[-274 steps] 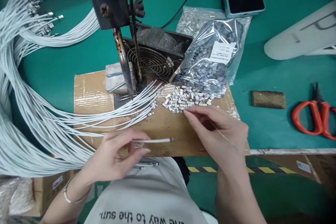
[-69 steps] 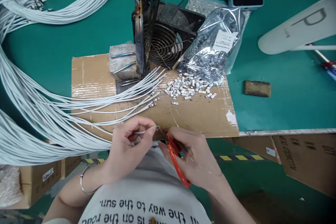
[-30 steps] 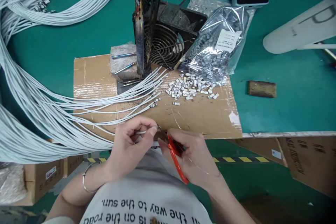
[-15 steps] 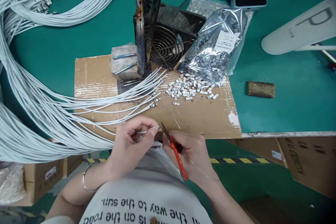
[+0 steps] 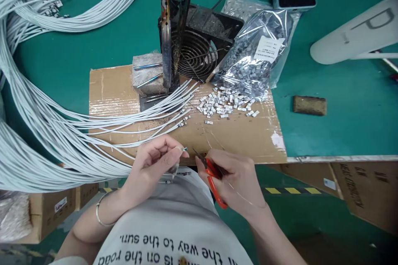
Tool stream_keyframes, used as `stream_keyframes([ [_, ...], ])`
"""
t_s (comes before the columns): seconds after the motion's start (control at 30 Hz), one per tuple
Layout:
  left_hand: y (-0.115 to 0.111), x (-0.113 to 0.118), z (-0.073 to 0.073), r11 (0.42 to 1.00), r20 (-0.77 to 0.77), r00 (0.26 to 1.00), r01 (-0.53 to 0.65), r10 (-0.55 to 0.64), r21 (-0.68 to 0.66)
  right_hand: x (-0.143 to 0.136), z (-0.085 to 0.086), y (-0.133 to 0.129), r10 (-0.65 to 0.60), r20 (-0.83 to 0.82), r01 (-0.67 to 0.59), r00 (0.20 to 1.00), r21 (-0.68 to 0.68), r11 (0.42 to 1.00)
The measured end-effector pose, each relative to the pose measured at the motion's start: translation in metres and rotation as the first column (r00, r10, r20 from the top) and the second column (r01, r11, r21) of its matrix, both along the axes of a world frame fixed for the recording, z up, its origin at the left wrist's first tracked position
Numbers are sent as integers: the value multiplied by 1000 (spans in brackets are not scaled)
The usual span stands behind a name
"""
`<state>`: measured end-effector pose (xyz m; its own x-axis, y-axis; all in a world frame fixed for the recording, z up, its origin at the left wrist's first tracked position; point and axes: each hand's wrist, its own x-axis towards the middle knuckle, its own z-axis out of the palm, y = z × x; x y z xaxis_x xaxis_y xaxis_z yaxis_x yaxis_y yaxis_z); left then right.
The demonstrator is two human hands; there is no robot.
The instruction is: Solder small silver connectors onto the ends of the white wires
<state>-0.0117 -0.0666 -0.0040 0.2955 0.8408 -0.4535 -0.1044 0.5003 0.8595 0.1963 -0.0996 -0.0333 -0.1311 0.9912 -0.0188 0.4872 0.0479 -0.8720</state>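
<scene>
My left hand (image 5: 157,159) pinches a white cable close to its end, and small coloured wire tips (image 5: 185,149) poke out past the fingertips. In my right hand (image 5: 234,176) is a pair of scissors with red handles (image 5: 217,188). Their dark blades (image 5: 199,154) point up and left, a short gap away from the wire tips. A row of white cables (image 5: 149,109) lies on the cardboard sheet (image 5: 242,140) beyond my left hand. Small white-and-metal connectors (image 5: 220,103) are heaped to the right of the cable ends.
Behind the cables stand a metal stand (image 5: 166,41) and a black fan with a round grille (image 5: 195,56). A clear bag of connectors (image 5: 258,58) leans beside it. A brown block (image 5: 309,105) and a white cylinder (image 5: 351,33) are at the right. Thick cable bundles (image 5: 37,132) fill the left.
My right hand has moved slightly right with the scissors, and the blades have come away from the cable end. My left hand has shifted a little left, with coloured wire tips now showing.
</scene>
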Motion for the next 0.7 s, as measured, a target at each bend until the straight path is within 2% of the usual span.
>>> stream_keyframes([
  [0.5, 4, 1, 3, 999, -26, 1000, -6, 5, -33, -4, 2, 2, 41, -20, -41, 999, -15, 999],
  [0.7, 3, 0, 1, 1000, -25, 1000, -3, 4, 7, -4, -1, 1, 61, -35, -62, 998, -28, 998],
])
